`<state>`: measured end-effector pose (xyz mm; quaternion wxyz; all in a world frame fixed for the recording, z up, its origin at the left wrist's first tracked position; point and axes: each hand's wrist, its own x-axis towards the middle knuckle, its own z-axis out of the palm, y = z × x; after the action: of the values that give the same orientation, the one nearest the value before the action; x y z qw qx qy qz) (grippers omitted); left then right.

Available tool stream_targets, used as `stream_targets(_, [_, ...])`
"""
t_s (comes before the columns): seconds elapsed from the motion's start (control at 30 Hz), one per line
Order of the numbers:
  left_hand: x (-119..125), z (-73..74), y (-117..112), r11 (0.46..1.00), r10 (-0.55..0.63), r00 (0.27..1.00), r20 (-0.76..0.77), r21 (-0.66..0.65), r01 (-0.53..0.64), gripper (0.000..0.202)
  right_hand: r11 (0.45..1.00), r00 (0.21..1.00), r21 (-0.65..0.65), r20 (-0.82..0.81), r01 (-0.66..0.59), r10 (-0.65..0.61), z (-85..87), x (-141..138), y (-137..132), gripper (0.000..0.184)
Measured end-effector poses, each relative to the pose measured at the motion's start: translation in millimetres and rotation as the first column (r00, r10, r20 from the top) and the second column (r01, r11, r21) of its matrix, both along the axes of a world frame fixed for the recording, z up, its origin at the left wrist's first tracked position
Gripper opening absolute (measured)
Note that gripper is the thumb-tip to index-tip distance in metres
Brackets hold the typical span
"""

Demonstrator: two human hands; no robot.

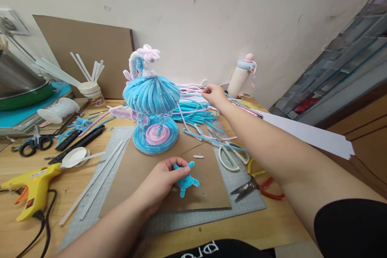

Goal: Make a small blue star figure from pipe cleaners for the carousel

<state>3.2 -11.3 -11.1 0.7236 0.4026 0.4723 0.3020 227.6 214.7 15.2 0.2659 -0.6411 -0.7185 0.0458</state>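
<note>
My left hand (165, 179) pinches a small blue chenille-stem figure (188, 181) with short stubby limbs, above the cardboard sheet (211, 189). My right hand (215, 96) is stretched out over a pile of blue chenille stems (193, 111) and pale pink ones (192, 90). Its fingers are pinched together; what lies between them cannot be made out. Left of that hand stands a fuzzy blue jellyfish-like or umbrella-shaped chenille model (152, 94) with a pink flower on top. Its round base (139, 139) is coiled in blue and pink.
On the left lie a yellow glue gun (36, 185), black scissors (36, 141) and a spool (59, 109). White-handled scissors (228, 158) and red-and-yellow-handled cutters (256, 185) lie right of the cardboard. A bottle (240, 76) stands at the wall.
</note>
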Motion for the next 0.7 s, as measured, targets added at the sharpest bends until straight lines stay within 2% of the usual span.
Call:
stream_targets(0.1, [0.1,0.4,0.4,1.0,-0.005,1.0,-0.016,0.002,0.005,0.033,0.985,0.985,-0.063,0.064,-0.159,0.163,-2.3,-7.2,-3.5,0.015])
stream_targets(0.2, [-0.2,-0.8,0.7,1.0,-0.017,0.999,-0.039,0.004,0.017,0.034,0.957,0.948,-0.115,0.15,-0.267,0.282,-12.9,-23.2,-9.4,0.012])
stream_targets(0.3, [-0.5,-2.5,1.0,0.999,-0.02,0.999,-0.048,0.025,0.021,0.033,0.947,0.921,-0.165,0.236,-0.275,0.309,-23.3,-38.9,-13.4,0.026])
stream_targets(0.4, [-0.8,-3.3,1.3,0.999,-0.017,0.999,-0.043,0.032,0.018,0.033,0.952,0.911,-0.193,0.296,-0.24,0.289,-25.0,-47.1,-13.2,0.029])
stream_targets(0.5, [-1.2,-3.2,1.3,0.999,-0.02,0.999,-0.045,0.026,0.021,0.034,0.966,0.913,-0.17,0.33,-0.193,0.241,-15.0,-47.4,-10.8,0.029])
stream_targets(0.6, [-1.6,-3.3,1.1,0.999,-0.027,0.998,-0.054,0.033,0.029,0.034,0.981,0.919,-0.096,0.346,-0.167,0.19,1.3,-44.5,-10.9,0.02])
stream_targets(0.7, [-1.6,-3.7,1.0,0.999,-0.029,0.997,-0.069,0.04,0.032,0.033,0.988,0.928,-0.041,0.341,-0.148,0.153,17.6,-42.7,-13.0,0.022])
